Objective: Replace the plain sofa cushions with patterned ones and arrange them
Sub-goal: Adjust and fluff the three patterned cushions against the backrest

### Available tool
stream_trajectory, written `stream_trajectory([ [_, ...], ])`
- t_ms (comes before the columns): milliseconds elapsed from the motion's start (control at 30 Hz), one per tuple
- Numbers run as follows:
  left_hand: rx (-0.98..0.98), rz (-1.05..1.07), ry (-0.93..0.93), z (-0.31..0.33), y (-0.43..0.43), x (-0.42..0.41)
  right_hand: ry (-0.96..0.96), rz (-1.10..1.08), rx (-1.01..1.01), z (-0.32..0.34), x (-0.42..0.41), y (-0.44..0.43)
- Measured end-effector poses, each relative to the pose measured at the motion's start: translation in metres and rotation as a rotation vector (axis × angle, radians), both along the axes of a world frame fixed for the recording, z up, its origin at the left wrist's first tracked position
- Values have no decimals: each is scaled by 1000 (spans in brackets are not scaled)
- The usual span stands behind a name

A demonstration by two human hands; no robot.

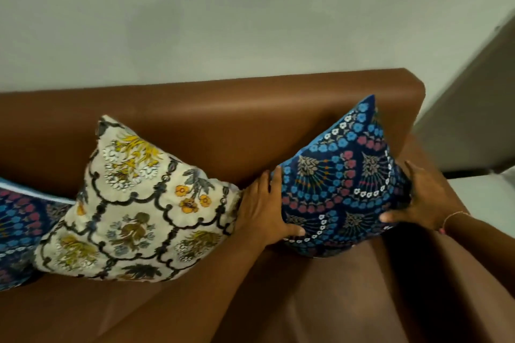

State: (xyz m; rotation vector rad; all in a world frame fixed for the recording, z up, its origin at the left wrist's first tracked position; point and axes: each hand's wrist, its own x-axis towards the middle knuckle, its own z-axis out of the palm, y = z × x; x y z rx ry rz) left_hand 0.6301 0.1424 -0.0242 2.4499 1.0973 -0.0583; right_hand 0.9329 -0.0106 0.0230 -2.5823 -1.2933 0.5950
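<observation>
A dark blue cushion (342, 184) with blue, pink and white flower rings stands on one corner at the right end of the brown sofa (223, 120), leaning on the backrest. My left hand (267, 211) grips its left corner and my right hand (418, 198) grips its right corner. A cream cushion (133, 203) with yellow and grey flowers stands on its corner just left of my left hand, touching it. Another blue patterned cushion (19, 231) lies at the far left, partly cut off by the frame and partly behind the cream one.
The sofa's right armrest (451, 259) runs just beside my right hand. A pale wall (223, 22) rises behind the backrest. A grey panel (473, 120) and light floor (485, 195) show past the sofa's right end.
</observation>
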Motion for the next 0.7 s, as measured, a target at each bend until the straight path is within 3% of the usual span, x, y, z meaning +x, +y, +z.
stream_trajectory([
  [67, 36, 73, 38, -5, 5, 18, 45, 19, -78, -19, 6, -4],
  [367, 117, 45, -182, -8, 24, 42, -11, -119, 230, -60, 37, -7],
  [533, 66, 8, -115, -11, 28, 51, -59, -129, 252, -71, 27, -3],
  [700, 85, -21, -129, -4, 25, 36, 44, -371, 469, -68, -16, 10],
])
